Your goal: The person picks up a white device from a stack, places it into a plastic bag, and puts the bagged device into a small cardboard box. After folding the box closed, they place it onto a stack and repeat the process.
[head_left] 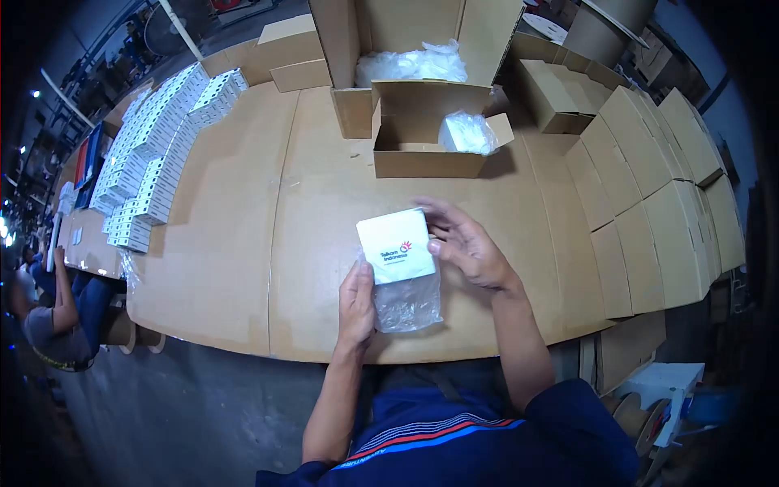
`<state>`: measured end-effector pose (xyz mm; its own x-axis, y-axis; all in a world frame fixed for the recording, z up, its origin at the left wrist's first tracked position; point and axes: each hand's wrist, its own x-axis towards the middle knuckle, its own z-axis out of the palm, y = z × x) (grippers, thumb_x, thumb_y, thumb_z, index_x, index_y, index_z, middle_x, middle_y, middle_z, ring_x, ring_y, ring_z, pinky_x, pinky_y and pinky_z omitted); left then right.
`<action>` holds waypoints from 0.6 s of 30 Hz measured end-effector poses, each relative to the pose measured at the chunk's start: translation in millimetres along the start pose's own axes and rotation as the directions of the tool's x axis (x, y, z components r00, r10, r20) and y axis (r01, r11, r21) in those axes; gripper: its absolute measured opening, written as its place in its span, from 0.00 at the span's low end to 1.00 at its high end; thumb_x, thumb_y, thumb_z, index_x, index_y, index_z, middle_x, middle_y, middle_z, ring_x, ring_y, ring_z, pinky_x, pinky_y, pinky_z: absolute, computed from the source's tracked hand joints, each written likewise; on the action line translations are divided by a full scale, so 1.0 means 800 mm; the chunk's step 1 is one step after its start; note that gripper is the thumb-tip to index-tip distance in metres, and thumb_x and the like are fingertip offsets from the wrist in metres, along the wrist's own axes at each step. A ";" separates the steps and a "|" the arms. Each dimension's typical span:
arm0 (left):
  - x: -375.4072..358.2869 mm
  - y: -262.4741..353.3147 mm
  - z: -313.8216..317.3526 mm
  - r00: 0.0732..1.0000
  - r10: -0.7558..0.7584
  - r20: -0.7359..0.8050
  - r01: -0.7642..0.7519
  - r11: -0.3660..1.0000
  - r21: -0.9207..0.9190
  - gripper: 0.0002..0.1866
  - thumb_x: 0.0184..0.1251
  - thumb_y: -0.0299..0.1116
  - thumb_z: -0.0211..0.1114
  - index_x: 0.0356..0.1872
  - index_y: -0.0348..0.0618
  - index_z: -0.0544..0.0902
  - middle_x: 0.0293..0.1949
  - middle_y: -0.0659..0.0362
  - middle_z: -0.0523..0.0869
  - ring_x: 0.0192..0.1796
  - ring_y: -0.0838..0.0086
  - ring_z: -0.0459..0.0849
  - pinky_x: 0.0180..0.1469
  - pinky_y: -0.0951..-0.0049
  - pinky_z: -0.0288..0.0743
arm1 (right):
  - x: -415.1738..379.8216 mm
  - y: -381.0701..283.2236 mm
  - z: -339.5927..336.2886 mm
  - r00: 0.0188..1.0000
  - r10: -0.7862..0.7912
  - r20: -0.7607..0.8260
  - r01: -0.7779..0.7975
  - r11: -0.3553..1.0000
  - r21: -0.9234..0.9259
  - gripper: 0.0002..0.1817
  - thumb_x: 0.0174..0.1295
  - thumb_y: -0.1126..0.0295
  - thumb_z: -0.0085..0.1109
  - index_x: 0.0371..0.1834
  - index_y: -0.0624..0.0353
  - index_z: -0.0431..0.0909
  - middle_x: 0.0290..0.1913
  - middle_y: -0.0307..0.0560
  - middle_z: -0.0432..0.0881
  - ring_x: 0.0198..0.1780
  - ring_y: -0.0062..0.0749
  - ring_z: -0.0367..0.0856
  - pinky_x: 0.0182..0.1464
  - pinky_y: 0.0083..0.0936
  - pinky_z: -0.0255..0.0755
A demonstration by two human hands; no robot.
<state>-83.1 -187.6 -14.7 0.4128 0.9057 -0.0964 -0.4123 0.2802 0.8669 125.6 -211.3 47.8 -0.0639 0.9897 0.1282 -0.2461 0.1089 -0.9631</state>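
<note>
Left grip point(357, 300) clasped white box point(388, 237) above tabletop point(215, 243) near edge; right grip point(469, 247) half-open alongside. Seemed light, stiff; sides suited holding.

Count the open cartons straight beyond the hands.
2, both beyond the held white box: a large carton at the back with clear plastic in it, and a smaller carton in front with a wrapped white item inside. Others may be hidden behind.

Left fingers point(364, 281) holding white box point(396, 245) and clear bag point(408, 307), right fingers point(449, 256) at box's edge
</note>
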 end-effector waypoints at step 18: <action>0.013 0.001 -0.001 0.968 0.248 0.025 -0.248 0.947 0.205 0.30 0.91 0.46 0.41 0.76 0.31 0.69 0.63 0.53 0.83 0.63 0.72 0.80 0.69 0.68 0.71 | -0.029 0.074 0.000 0.972 0.074 -0.225 0.046 0.873 0.485 0.06 0.76 0.74 0.62 0.50 0.62 0.83 0.43 0.38 0.86 0.45 0.18 0.81 0.51 0.20 0.75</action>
<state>-79.8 -177.7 -15.8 0.3182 0.9385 0.1339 -0.3264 -0.0242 0.9449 112.5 -227.4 -12.3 0.1374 0.9905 0.0002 -0.6870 0.0954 -0.7203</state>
